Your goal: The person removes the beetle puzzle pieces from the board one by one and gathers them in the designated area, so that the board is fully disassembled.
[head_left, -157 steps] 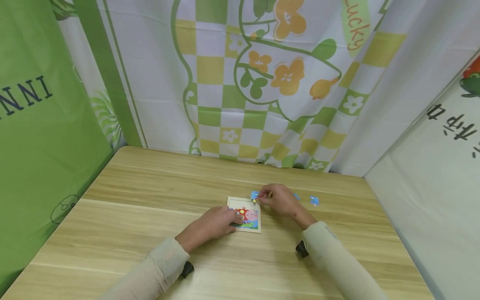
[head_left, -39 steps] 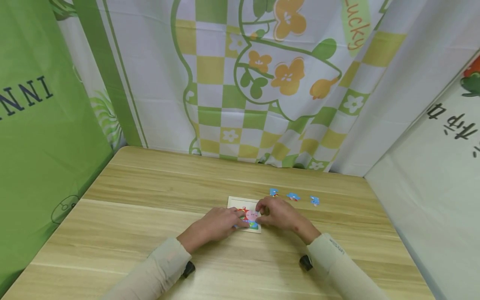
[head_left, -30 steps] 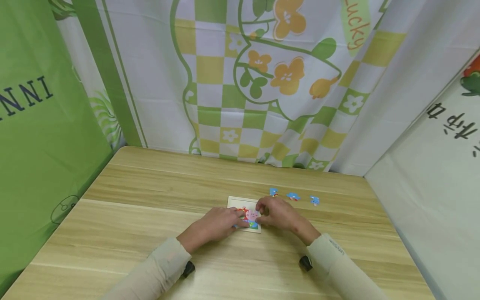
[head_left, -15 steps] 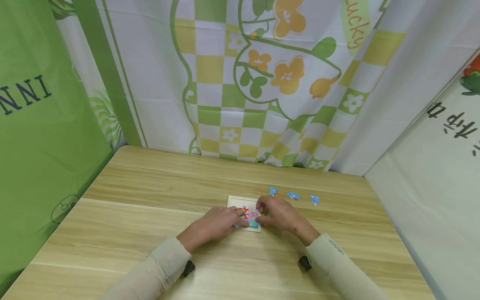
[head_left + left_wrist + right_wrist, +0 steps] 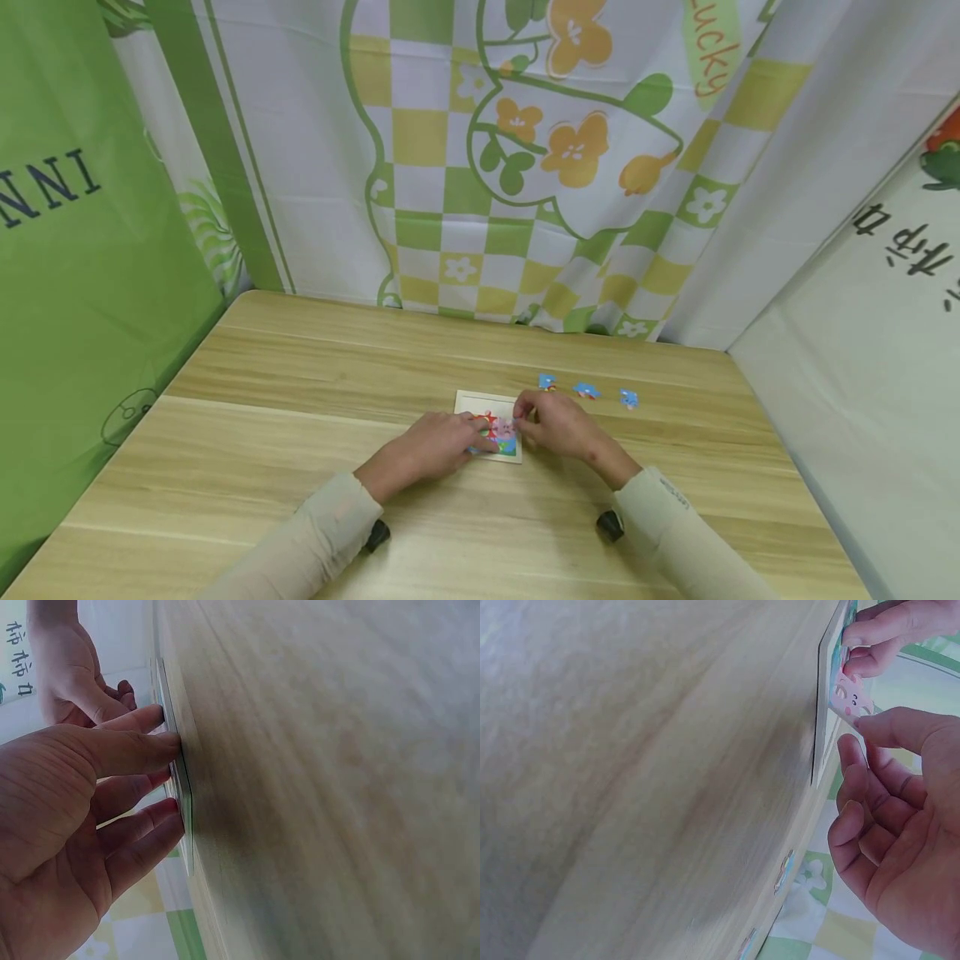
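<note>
A small wooden tray puzzle point(image 5: 471, 404) lies on the table, its upper part bare and its lower part filled with colourful pieces. My left hand point(image 5: 438, 442) rests on the left of it, straight fingertips pressing on the pieces. In the left wrist view, the left thumb point(image 5: 154, 752) sits at the near edge of the tray. At the right edge my right hand point(image 5: 558, 425) pinches a puzzle piece with a pink pig face point(image 5: 851, 696) between thumb and forefinger. That piece is tilted up out of the tray, its inner end near the left fingers.
Three loose blue puzzle pieces lie in a row behind and right of the tray: one point(image 5: 547, 382) nearest it, a middle one point(image 5: 587, 391), and one point(image 5: 628, 399) farthest right. The wooden table point(image 5: 300, 358) meets a patterned curtain point(image 5: 420, 192) at the back.
Earlier, the right hand held a small piece at the tray's top right corner. It has since moved down to the right edge and lifts the pig-face piece. The left hand shifted slightly right.
</note>
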`<state>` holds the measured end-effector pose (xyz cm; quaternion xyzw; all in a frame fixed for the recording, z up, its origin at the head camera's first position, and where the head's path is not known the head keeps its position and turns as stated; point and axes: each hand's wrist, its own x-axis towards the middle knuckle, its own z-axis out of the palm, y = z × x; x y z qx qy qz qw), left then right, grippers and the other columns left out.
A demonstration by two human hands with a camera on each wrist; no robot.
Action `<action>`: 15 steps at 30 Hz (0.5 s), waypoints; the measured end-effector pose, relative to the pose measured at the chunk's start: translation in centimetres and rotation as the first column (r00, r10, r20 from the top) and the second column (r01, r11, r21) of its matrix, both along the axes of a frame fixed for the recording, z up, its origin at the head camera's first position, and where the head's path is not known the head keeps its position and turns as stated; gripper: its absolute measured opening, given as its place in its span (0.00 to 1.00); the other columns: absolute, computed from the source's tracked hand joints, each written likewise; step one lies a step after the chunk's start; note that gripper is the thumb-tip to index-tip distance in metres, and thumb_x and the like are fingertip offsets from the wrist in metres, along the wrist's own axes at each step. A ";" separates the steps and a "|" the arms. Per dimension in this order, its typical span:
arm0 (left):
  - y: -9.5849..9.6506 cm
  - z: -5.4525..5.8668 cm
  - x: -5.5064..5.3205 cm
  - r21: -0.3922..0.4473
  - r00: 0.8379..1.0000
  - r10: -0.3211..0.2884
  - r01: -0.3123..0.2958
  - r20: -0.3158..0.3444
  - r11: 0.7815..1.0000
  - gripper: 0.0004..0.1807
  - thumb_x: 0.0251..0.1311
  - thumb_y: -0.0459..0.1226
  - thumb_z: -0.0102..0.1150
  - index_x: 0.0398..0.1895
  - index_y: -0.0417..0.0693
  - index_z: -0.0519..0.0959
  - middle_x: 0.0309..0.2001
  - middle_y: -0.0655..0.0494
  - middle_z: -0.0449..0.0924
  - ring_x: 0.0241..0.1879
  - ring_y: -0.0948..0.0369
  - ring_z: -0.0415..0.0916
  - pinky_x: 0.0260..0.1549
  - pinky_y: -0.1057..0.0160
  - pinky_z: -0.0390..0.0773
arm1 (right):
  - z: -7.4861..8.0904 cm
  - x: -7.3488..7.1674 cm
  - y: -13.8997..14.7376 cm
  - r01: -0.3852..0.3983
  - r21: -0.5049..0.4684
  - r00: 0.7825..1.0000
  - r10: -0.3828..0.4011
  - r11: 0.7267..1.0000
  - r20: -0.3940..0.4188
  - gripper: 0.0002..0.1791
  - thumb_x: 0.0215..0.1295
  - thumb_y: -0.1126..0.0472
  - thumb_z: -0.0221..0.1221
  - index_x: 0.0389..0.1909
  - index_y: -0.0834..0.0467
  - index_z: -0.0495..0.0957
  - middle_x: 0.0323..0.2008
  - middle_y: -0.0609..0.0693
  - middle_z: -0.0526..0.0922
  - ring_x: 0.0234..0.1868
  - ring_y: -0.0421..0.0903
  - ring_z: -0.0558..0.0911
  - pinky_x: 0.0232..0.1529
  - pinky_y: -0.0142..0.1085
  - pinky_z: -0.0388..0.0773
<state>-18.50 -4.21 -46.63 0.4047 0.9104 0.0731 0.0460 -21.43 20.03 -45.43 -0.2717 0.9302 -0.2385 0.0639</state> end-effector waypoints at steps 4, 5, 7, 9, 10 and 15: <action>0.0 0.0 -0.1 -0.002 1.000 -0.005 0.005 -0.006 1.000 0.21 0.71 0.36 0.63 0.62 0.71 0.84 0.69 0.57 0.77 0.65 0.55 0.77 0.42 0.56 0.85 | 0.1 0.0 0.0 0.004 -0.028 1.000 -0.004 1.000 0.017 0.04 0.69 0.64 0.64 0.35 0.53 0.81 0.30 0.41 0.82 0.30 0.36 0.77 0.31 0.32 0.76; 0.0 0.0 -0.1 -0.003 1.000 -0.008 0.008 -0.009 1.000 0.21 0.71 0.36 0.63 0.62 0.71 0.84 0.69 0.57 0.77 0.64 0.54 0.77 0.42 0.56 0.85 | 0.1 0.0 0.0 0.007 -0.034 1.000 -0.006 0.999 0.024 0.04 0.69 0.64 0.64 0.35 0.53 0.81 0.30 0.41 0.82 0.30 0.36 0.77 0.31 0.32 0.76; 0.0 0.0 -0.1 -0.007 1.000 -0.010 0.010 -0.014 1.000 0.21 0.71 0.36 0.63 0.62 0.71 0.84 0.68 0.57 0.77 0.64 0.55 0.77 0.42 0.56 0.84 | 0.0 0.0 0.1 0.007 -0.045 0.999 -0.005 0.999 0.036 0.04 0.69 0.64 0.64 0.35 0.53 0.81 0.30 0.41 0.82 0.29 0.36 0.77 0.30 0.31 0.76; 0.0 0.0 -0.1 -0.013 1.000 -0.012 0.011 -0.019 1.000 0.21 0.71 0.36 0.62 0.62 0.71 0.84 0.68 0.58 0.77 0.63 0.55 0.78 0.42 0.56 0.84 | -0.1 0.0 0.1 0.010 -0.051 0.999 -0.007 0.999 0.047 0.04 0.70 0.64 0.64 0.35 0.53 0.81 0.30 0.41 0.82 0.28 0.36 0.77 0.28 0.31 0.76; 0.0 0.0 -0.1 -0.016 1.000 -0.012 0.012 -0.020 1.000 0.21 0.71 0.36 0.62 0.62 0.71 0.84 0.68 0.58 0.77 0.63 0.55 0.78 0.42 0.57 0.84 | -0.1 0.0 0.1 0.014 -0.053 0.999 -0.012 0.999 0.052 0.04 0.70 0.64 0.64 0.35 0.52 0.81 0.30 0.41 0.82 0.28 0.36 0.77 0.28 0.31 0.76; 0.0 0.0 0.0 -0.028 0.999 -0.022 0.021 -0.039 0.999 0.22 0.72 0.36 0.62 0.63 0.71 0.83 0.68 0.58 0.77 0.63 0.55 0.78 0.42 0.56 0.84 | -0.1 0.0 0.1 0.018 -0.075 0.998 -0.014 0.997 0.064 0.04 0.70 0.64 0.63 0.34 0.53 0.80 0.29 0.42 0.82 0.26 0.36 0.75 0.26 0.31 0.75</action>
